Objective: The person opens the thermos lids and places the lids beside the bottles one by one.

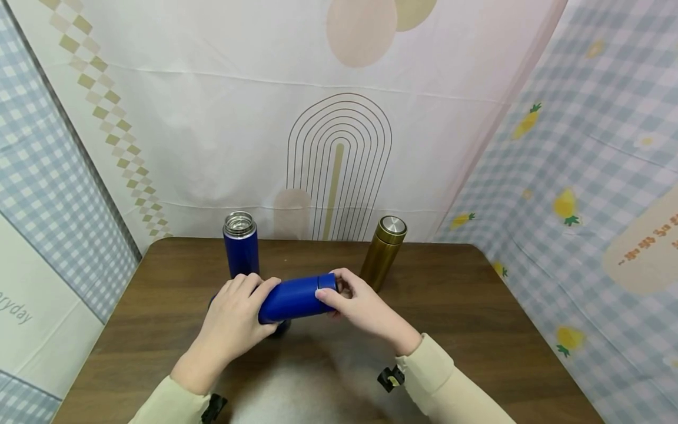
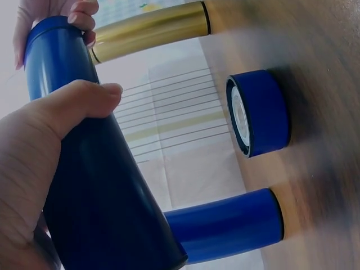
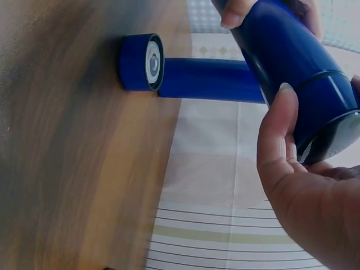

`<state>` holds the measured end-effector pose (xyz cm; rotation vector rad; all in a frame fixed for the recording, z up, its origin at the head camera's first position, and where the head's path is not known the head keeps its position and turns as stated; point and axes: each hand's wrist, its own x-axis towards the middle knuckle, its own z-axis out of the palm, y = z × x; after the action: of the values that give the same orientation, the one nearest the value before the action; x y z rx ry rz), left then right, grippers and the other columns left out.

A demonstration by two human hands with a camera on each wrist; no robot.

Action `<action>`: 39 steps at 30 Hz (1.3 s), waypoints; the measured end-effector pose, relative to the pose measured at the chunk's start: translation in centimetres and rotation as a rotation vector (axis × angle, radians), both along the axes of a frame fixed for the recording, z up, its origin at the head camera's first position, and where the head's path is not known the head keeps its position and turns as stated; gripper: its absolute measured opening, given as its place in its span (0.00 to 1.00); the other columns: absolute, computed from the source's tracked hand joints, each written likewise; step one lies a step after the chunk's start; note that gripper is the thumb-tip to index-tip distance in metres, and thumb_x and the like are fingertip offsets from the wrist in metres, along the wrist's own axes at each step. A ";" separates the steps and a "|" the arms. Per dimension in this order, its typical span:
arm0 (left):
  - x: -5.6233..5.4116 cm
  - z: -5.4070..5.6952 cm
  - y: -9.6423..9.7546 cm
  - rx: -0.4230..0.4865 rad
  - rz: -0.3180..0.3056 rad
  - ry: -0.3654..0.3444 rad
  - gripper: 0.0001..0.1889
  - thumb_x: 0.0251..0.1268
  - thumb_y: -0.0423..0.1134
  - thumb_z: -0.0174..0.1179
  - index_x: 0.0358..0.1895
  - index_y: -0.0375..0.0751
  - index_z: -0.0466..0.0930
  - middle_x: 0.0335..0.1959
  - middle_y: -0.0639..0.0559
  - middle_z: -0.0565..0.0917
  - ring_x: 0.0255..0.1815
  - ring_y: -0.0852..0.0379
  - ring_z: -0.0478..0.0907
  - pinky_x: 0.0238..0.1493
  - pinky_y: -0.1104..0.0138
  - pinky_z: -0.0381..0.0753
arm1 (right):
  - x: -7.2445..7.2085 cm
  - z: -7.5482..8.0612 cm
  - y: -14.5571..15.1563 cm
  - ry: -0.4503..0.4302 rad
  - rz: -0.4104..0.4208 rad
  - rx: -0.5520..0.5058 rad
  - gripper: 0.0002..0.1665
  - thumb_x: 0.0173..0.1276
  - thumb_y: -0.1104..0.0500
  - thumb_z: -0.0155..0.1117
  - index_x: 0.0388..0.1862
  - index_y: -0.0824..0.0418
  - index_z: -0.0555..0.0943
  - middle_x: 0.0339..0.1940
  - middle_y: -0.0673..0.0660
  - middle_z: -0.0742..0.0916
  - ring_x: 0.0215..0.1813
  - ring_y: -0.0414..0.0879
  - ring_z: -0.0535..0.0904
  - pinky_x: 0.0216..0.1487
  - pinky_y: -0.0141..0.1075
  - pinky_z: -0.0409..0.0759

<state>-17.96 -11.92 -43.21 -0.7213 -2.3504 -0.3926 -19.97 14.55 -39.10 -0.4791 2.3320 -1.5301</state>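
A blue thermos (image 1: pixel 291 299) lies tilted across both hands above the table, its lidded end toward the right. My left hand (image 1: pixel 235 312) grips its body, thumb wrapped over the side in the left wrist view. My right hand (image 1: pixel 365 306) holds the blue lid (image 1: pixel 327 284) at the other end, thumb and fingers around it; a shiny end face shows in the right wrist view. Below sits a loose blue lid (image 2: pixel 261 112), its pale inner side facing up, mostly hidden in the head view. Behind my left hand stands a second blue thermos (image 1: pixel 242 253) without a lid, its steel mouth bare.
A gold thermos (image 1: pixel 382 250) with its lid on stands at the back right, just beyond my right hand. Brown wood makes up the tabletop (image 1: pixel 477 330). Patterned cloth (image 1: pixel 212 129) hangs along the back edge and both sides.
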 end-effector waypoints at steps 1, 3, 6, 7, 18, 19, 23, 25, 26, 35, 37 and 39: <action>0.0 0.0 0.0 -0.001 -0.006 0.011 0.39 0.29 0.51 0.78 0.54 0.43 0.78 0.36 0.49 0.75 0.36 0.47 0.71 0.40 0.54 0.74 | 0.0 -0.1 0.0 -0.006 0.004 -0.004 0.27 0.66 0.42 0.64 0.56 0.54 0.71 0.46 0.61 0.80 0.40 0.55 0.83 0.41 0.44 0.83; 0.0 0.1 0.0 -0.005 -0.017 0.026 0.38 0.29 0.51 0.77 0.53 0.43 0.79 0.35 0.49 0.74 0.35 0.48 0.71 0.40 0.55 0.74 | -0.1 -0.2 0.1 -0.019 0.014 -0.012 0.27 0.66 0.43 0.64 0.57 0.54 0.71 0.48 0.61 0.79 0.41 0.53 0.83 0.41 0.42 0.83; -0.1 0.1 -0.1 -0.007 -0.022 0.029 0.38 0.29 0.51 0.77 0.53 0.42 0.79 0.35 0.49 0.74 0.34 0.48 0.71 0.39 0.56 0.74 | -0.1 -0.3 0.2 -0.033 0.023 -0.028 0.27 0.67 0.45 0.65 0.58 0.54 0.70 0.50 0.60 0.78 0.43 0.52 0.82 0.42 0.42 0.83; -0.1 0.1 -0.1 -0.006 -0.023 0.028 0.38 0.29 0.51 0.77 0.53 0.42 0.79 0.35 0.49 0.74 0.35 0.48 0.71 0.39 0.56 0.75 | -0.1 -0.3 0.2 -0.032 0.024 -0.032 0.27 0.67 0.45 0.65 0.59 0.54 0.70 0.51 0.60 0.78 0.44 0.52 0.82 0.42 0.42 0.83; -0.1 0.0 -0.1 0.005 -0.046 -0.043 0.38 0.29 0.54 0.77 0.53 0.44 0.80 0.34 0.51 0.75 0.35 0.50 0.72 0.38 0.57 0.76 | 0.2 -0.4 0.4 0.014 0.054 -0.038 0.27 0.65 0.45 0.66 0.58 0.51 0.70 0.51 0.59 0.79 0.47 0.50 0.81 0.43 0.42 0.83; -0.1 0.0 -0.2 0.006 -0.048 -0.050 0.38 0.30 0.54 0.77 0.53 0.44 0.80 0.34 0.51 0.75 0.35 0.51 0.72 0.38 0.57 0.76 | 0.2 -0.4 0.5 0.029 0.059 -0.030 0.27 0.65 0.45 0.67 0.58 0.50 0.70 0.51 0.58 0.79 0.47 0.50 0.81 0.43 0.42 0.83; 0.0 0.0 -0.3 0.012 -0.044 -0.083 0.38 0.29 0.56 0.77 0.52 0.45 0.80 0.33 0.53 0.74 0.35 0.52 0.72 0.38 0.58 0.77 | 0.2 -0.4 0.6 0.099 0.099 0.000 0.28 0.63 0.45 0.68 0.59 0.45 0.69 0.51 0.56 0.79 0.47 0.50 0.81 0.45 0.41 0.82; 0.1 -0.1 -0.5 0.016 -0.036 -0.115 0.38 0.29 0.57 0.77 0.52 0.47 0.81 0.33 0.54 0.74 0.35 0.54 0.72 0.37 0.59 0.77 | 0.3 -0.3 0.5 0.146 0.130 0.028 0.30 0.62 0.45 0.69 0.60 0.43 0.68 0.50 0.55 0.79 0.47 0.49 0.80 0.44 0.39 0.81; 0.2 -0.3 -0.6 0.019 -0.033 -0.135 0.38 0.29 0.58 0.77 0.52 0.48 0.81 0.33 0.55 0.74 0.35 0.55 0.72 0.37 0.59 0.77 | 0.3 -0.3 0.5 0.166 0.147 0.039 0.31 0.62 0.45 0.70 0.60 0.42 0.68 0.50 0.55 0.79 0.47 0.49 0.80 0.45 0.38 0.81; 0.2 -0.9 -1.1 0.052 -0.043 -0.264 0.40 0.33 0.57 0.77 0.58 0.50 0.78 0.38 0.57 0.75 0.38 0.56 0.71 0.41 0.59 0.75 | 0.4 -0.7 0.4 0.256 0.194 0.074 0.38 0.62 0.46 0.70 0.66 0.42 0.62 0.59 0.51 0.71 0.52 0.48 0.76 0.48 0.40 0.81; 0.1 -0.9 -1.1 0.064 -0.042 -0.258 0.40 0.35 0.56 0.77 0.60 0.50 0.77 0.40 0.56 0.75 0.39 0.54 0.71 0.43 0.58 0.74 | 0.4 -0.9 0.3 0.230 0.145 0.055 0.39 0.62 0.46 0.69 0.68 0.42 0.61 0.59 0.52 0.71 0.52 0.48 0.76 0.49 0.39 0.80; 0.1 -0.8 -1.0 0.074 -0.043 -0.246 0.40 0.36 0.54 0.77 0.60 0.49 0.77 0.41 0.54 0.75 0.41 0.52 0.71 0.45 0.56 0.74 | 0.3 -1.1 0.2 0.179 0.087 0.025 0.39 0.64 0.46 0.68 0.69 0.43 0.59 0.59 0.54 0.72 0.52 0.48 0.77 0.50 0.39 0.79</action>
<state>-17.82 -12.94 -44.01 -0.7238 -2.5365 -0.6142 -19.68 14.76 -40.22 -0.7285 2.4235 -1.4712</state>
